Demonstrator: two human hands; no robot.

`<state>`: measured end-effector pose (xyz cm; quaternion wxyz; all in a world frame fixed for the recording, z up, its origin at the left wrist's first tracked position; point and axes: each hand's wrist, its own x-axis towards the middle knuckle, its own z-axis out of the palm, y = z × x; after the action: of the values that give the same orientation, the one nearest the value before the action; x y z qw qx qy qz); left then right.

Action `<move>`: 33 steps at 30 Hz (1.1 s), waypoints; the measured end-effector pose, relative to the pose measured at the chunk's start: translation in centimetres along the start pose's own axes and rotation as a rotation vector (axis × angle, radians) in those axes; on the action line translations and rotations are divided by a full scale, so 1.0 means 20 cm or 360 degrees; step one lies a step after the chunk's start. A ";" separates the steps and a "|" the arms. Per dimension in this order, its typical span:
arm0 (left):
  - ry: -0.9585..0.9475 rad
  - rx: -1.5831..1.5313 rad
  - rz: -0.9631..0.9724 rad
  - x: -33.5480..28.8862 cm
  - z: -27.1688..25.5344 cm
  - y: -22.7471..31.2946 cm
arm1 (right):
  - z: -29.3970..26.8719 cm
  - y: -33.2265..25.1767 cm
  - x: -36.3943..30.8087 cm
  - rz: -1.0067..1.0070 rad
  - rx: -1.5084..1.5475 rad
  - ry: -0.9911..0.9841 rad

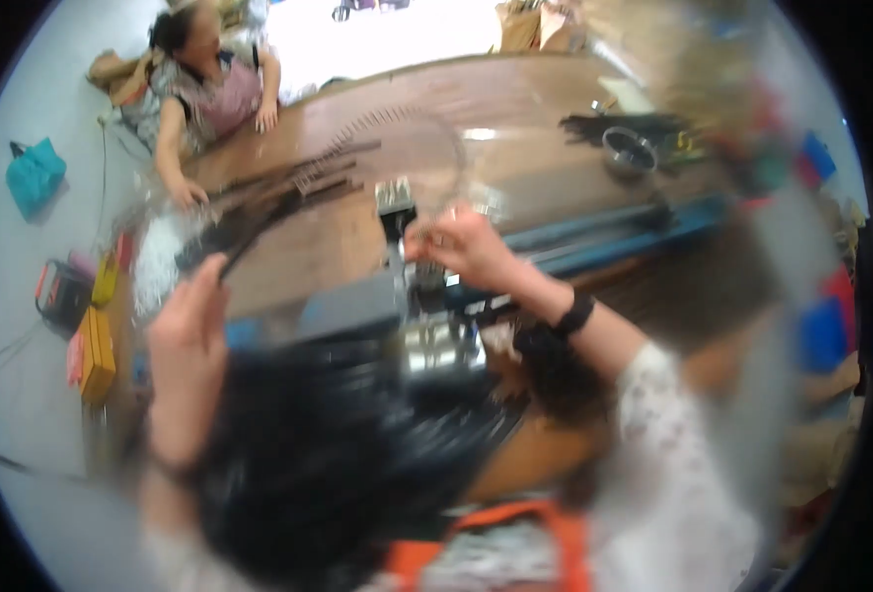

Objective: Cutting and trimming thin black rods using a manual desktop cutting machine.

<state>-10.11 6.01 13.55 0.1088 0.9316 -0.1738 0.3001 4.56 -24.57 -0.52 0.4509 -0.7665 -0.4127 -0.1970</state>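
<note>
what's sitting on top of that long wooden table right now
On the wooden table lie dark strips, a round metal bowl and a blue rail. The right hand pinches something small over a metal fixture. A dark blurred mass covers the near edge.

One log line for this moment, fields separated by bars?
left hand: raised, holds dark strip | right hand: pinches clear curved comb strip | table: metal bowl | view blurred

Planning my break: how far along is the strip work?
Done: dark strips lie spread on the table. In hand: the right hand pinches a clear curved strip, and the left hand grips a dark strip. What is left is too blurred to tell.
</note>
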 end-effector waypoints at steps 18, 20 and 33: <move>-0.0132 0.0012 -0.0184 -0.27 0.07 -0.19 | 0.29 -0.06 0.13 -0.0216 -0.0809 -0.0800; -0.0168 0.0043 -0.0203 -0.24 0.14 -0.20 | 0.21 -0.06 0.11 -0.0296 -0.0790 -0.0599; -0.0564 -0.0122 0.0254 0.06 0.69 0.01 | -0.85 0.16 -0.52 0.0182 -0.1414 0.0077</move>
<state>-2.12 1.25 3.31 0.0877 0.9483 -0.2748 0.1321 2.24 -44.56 -0.48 0.0975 -0.9026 -0.2342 -0.3479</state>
